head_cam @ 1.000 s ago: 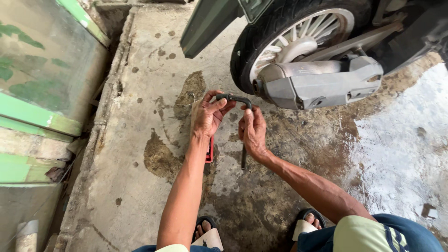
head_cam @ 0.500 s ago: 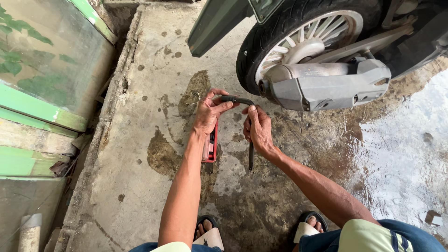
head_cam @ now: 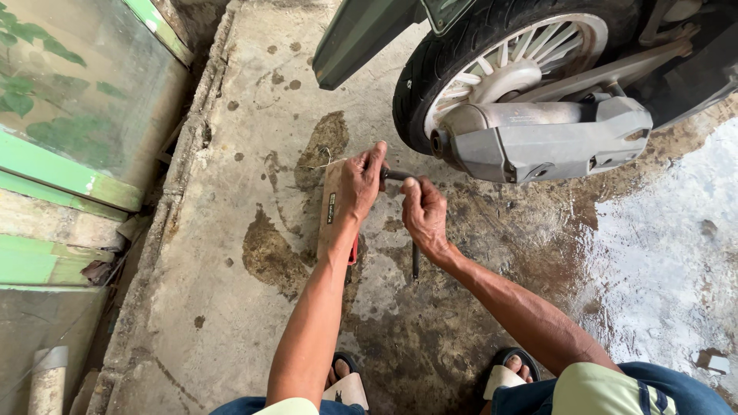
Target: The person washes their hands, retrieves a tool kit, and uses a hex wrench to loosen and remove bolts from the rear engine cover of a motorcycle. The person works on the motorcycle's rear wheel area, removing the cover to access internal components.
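Both hands are staying at frame centre as my view shifts. My left hand (head_cam: 360, 184) and right hand (head_cam: 421, 211) are gripping a dark metal tool (head_cam: 397, 176) beside the exhaust (head_cam: 538, 138).

Soft, even daylight falls on everything I look down at; my hands cast only faint shadows on the concrete floor (head_cam: 231, 323). The wet patch (head_cam: 653, 253) to my right glares pale white. Focus is sharp throughout, with slight wide-angle bending toward the frame's edges.
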`<control>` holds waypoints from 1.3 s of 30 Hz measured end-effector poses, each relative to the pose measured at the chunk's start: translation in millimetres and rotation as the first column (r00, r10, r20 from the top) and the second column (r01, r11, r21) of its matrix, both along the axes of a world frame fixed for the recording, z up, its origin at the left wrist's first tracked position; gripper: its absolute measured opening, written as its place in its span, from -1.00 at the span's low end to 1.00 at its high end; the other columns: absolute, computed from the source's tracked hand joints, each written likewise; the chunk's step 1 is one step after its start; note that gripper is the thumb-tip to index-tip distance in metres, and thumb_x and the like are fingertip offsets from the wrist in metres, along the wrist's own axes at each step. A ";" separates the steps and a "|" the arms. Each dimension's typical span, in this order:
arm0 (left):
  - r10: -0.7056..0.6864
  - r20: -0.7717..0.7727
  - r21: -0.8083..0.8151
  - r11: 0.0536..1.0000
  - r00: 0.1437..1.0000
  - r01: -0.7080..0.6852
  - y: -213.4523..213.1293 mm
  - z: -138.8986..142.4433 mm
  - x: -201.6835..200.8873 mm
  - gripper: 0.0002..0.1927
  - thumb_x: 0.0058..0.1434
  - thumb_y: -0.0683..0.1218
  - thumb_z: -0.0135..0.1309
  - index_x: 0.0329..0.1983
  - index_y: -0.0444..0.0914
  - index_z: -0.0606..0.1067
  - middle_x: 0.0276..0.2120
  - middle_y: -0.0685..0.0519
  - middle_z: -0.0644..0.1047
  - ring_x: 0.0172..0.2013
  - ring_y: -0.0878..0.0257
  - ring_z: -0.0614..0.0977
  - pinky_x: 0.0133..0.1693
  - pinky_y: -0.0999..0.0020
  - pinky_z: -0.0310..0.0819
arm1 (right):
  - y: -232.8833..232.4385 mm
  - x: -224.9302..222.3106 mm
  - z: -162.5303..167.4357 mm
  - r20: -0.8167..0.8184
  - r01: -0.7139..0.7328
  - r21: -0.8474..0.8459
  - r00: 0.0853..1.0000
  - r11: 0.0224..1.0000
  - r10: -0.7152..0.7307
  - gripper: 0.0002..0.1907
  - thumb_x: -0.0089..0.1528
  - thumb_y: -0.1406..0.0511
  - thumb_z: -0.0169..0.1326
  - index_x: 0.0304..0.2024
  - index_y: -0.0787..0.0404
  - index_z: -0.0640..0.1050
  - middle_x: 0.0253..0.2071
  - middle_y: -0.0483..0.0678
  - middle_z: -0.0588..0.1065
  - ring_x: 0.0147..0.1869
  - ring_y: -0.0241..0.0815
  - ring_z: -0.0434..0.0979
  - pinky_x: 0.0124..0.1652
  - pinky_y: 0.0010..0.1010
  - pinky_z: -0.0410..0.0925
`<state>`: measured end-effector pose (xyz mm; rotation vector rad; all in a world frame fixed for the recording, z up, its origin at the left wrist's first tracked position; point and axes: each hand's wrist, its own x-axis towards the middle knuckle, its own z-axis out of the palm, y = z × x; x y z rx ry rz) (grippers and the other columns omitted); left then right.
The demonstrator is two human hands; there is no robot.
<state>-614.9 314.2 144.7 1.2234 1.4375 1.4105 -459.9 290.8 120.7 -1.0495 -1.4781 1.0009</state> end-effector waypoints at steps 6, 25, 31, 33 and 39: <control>0.199 -0.021 0.124 0.973 0.980 -0.195 -0.1 -21.1 16.7 -0.43 0.46 0.22 -0.07 -0.55 -0.24 0.46 -0.72 0.23 0.34 -0.73 0.41 0.27 -0.66 0.42 0.09 | -0.2 5.1 -10.9 0.161 0.049 0.145 0.984 0.988 -0.073 -0.53 0.48 0.02 -0.10 -0.38 0.20 0.45 -0.63 -0.23 0.35 -0.61 -0.46 0.25 -0.64 -0.45 0.15; 0.267 -0.138 0.199 0.951 0.954 -0.237 -6.5 -30.8 30.8 -0.37 0.49 0.13 -0.08 -0.63 -0.35 0.37 -0.77 0.04 0.25 -0.67 0.26 0.30 -0.47 0.19 0.26 | -12.5 6.1 1.1 0.102 -0.010 -0.136 0.994 0.991 0.024 -0.52 0.43 0.00 -0.10 -0.36 0.24 0.41 -0.72 -0.19 0.19 -0.67 -0.35 0.12 -0.66 -0.34 0.03; 0.392 -0.392 0.480 0.859 0.832 -0.179 -8.0 -16.1 25.2 -0.52 0.50 -0.05 -0.06 -0.58 -0.34 0.38 -0.79 -0.09 0.21 -0.71 -0.05 0.21 0.13 -0.13 0.45 | -16.6 -0.6 31.6 -0.531 -0.377 -0.617 0.847 0.691 -0.012 -0.54 0.41 -0.06 -0.10 -0.37 0.13 0.30 -0.70 -0.30 0.06 -0.73 -0.41 -0.02 -0.75 -0.45 -0.08; 0.423 -0.382 0.577 0.803 0.822 -0.145 -8.9 -9.7 27.0 -0.65 0.54 -0.05 -0.07 -0.35 -0.32 0.50 -0.60 -0.08 0.41 -0.56 -0.08 0.40 0.00 -0.07 0.42 | -21.0 -2.1 41.3 -0.525 -0.372 -0.713 0.845 0.594 -0.101 -0.58 0.38 -0.07 -0.13 -0.33 0.09 0.38 -0.70 -0.30 0.02 -0.73 -0.40 -0.03 -0.72 -0.48 -0.08; 0.377 -0.374 0.531 0.836 0.847 -0.137 -10.2 24.2 38.1 -0.65 0.45 -0.05 0.06 -0.48 -0.25 0.49 -0.63 -0.02 0.50 -0.59 0.08 0.49 -0.30 0.12 0.38 | -42.2 -0.9 74.9 -0.733 -0.495 -0.572 0.666 0.654 -0.137 -0.59 0.43 -0.06 -0.16 -0.33 0.04 0.29 -0.58 -0.27 0.11 -0.61 -0.37 0.05 -0.60 -0.47 0.05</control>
